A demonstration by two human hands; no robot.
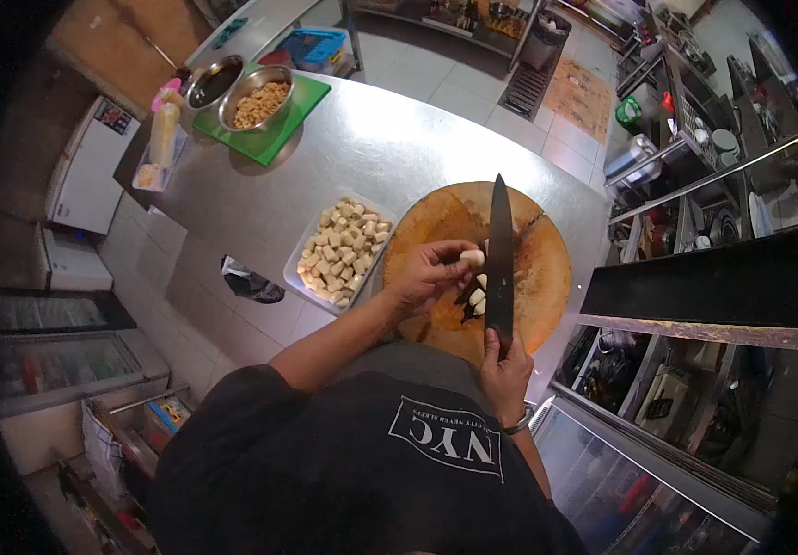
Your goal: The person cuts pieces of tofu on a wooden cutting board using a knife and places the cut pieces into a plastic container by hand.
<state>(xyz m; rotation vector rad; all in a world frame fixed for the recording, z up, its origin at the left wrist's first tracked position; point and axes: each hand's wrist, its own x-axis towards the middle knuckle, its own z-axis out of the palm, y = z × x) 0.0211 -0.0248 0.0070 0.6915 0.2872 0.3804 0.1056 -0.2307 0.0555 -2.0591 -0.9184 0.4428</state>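
Note:
A round wooden chopping board lies at the table's near right edge. My right hand grips the handle of a large dark knife, whose blade points away from me over the board. Just left of the blade, my left hand pinches a small pale piece between thumb and fingers. Several pale pieces lie on the board beside the blade, partly hidden by it. A clear plastic container left of the board holds many pale cut chunks.
On the steel table, a green board at the far left bears a metal bowl of brown bits and a bowl of dark liquid. A clear tray with a bottle stands beside it. Shelves with dishes are at the right.

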